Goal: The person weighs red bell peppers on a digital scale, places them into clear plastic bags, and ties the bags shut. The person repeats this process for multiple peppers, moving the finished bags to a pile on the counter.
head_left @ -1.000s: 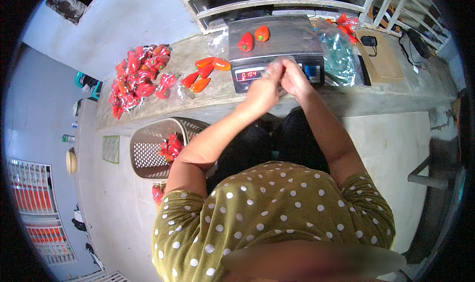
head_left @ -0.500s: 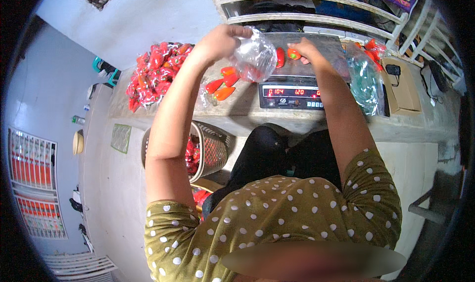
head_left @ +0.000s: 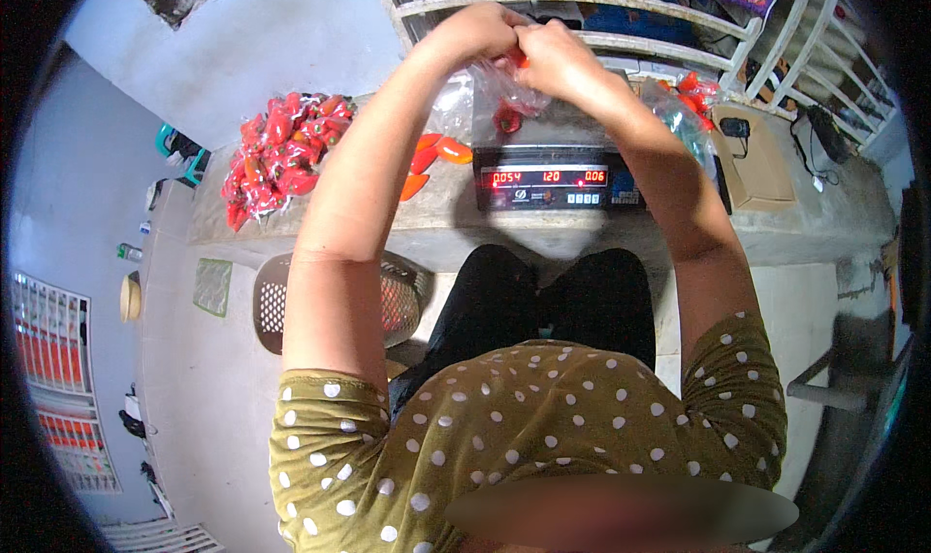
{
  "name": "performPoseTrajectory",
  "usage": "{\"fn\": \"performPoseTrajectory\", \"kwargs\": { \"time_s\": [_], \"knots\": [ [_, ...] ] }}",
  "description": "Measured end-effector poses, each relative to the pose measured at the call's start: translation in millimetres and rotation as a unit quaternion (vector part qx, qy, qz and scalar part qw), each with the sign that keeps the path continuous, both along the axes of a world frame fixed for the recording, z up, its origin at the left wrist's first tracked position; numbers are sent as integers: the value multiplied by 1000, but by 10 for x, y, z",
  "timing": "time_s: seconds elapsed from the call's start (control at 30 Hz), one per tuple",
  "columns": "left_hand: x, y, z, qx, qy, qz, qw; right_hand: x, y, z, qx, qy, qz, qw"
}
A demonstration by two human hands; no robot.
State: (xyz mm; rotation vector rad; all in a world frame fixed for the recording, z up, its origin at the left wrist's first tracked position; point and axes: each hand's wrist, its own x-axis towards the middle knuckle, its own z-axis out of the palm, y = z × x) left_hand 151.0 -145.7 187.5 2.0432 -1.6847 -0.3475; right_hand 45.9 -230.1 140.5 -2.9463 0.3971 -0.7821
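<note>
While both hands meet above scale's (head_left: pixel 582 131) far part, left hand (head_left: pixel 493 33) grips clear bag (head_left: pixel 531 99); right hand (head_left: pixel 562 63) sits by its mouth, orange-red pepper (head_left: pixel 522 59) showing between, right grip hidden, cannot tell. Red pepper (head_left: pixel 506 119) near plate's front-left corner, unclear if under film. Film-wrapped peppers (head_left: pixel 279 155) at concrete ledge's (head_left: pixel 281 219) left end look done. Loose peppers (head_left: pixel 453 150) beside scale's left edge appear unbagged, so left to do. Basket (head_left: pixel 266 301) below ledge's front edge, red inside.
</note>
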Motion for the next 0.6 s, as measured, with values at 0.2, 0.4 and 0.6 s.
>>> {"fn": "performPoseTrajectory", "kwargs": {
  "time_s": [0.2, 0.4, 0.6],
  "knots": [
    [236, 1, -157, -71, 243, 5, 967, 113, 186, -76, 47, -182, 185, 965],
    [464, 428, -14, -73, 350, 66, 932, 292, -211, -140, 410, -182, 285, 847],
    [732, 707, -1, -142, 379, 120, 907, 677, -297, -1216, 215, 230, 27, 949]
  ]
}}
